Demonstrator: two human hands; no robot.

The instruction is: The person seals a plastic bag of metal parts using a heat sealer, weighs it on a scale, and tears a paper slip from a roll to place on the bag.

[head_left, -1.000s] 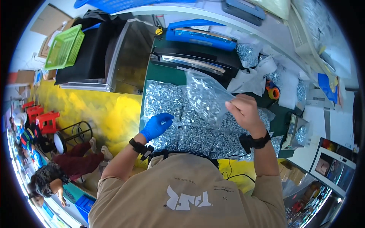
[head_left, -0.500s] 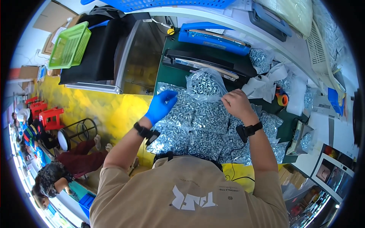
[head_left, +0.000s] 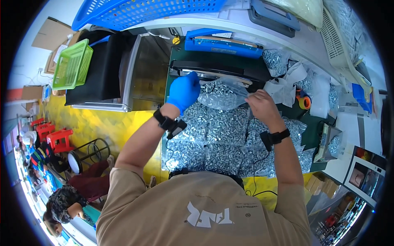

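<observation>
The bag of metal pieces (head_left: pixel 219 98), toward the table's (head_left: pixel 179 53) left edge, looks heavy and limp, best held by its loose plastic (head_left: pixel 237 87). The right hand (head_left: pixel 262 106) pinches that; the left hand (head_left: pixel 183 94) curls beside it, grip unclear.

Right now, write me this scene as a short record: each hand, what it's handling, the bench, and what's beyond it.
Left hand: blue glove, at the bag's left edge; exact grip hidden
Right hand: bare, pinching the plastic at the bag's right end
Bag: clear, small shiny metal pieces inside
Nearer the person: more filled bags, side by side
Bench: green top
Beyond the bag: black machine, then blue machine
</observation>
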